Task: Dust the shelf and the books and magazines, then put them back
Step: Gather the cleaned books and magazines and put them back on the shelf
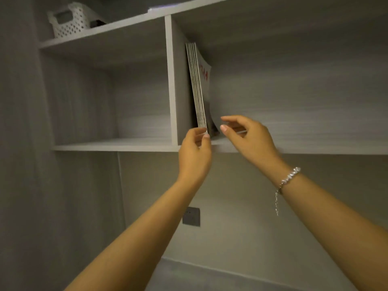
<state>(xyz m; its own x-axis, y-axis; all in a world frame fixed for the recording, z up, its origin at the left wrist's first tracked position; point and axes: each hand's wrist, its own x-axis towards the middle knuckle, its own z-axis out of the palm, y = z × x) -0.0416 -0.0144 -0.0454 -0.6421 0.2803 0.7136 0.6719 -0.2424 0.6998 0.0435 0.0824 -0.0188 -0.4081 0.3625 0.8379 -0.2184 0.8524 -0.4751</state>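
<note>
Forearms: two bare arms reach up from the near bottom edge toward the shelf; a beaded bracelet (290,177) with a hanging chain sits on the right wrist.
Wall outlet: a dark socket plate (191,216) is on the wall below the shelf, between the two arms.
Left hand: the left hand (194,153) is raised at the shelf's front edge, its fingertips (204,134) curled and touching the bottom corner of the magazine spines; whether it pinches them I cannot tell for sure, but thumb and fingers close on that corner.
Right hand: the right hand (249,136) is just right of the stack, fingers loosely spread and half curled, thumb pointing left toward the covers, holding nothing.
Magazines: a thin stack of magazines (197,87) stands upright in the right compartment, leaning left against the vertical divider (171,80); the outermost cover, with red lettering, bows out to the right at the top.
Shelf: the pale grey shelf board (115,147) runs left to right; the magazines stand on it just right of the divider, and the left compartment lies beyond the divider.
Top shelf: farther up and to the left, a white perforated basket (69,18) sits on the upper board, with a small dark object (97,23) just beside it on its right.
</note>
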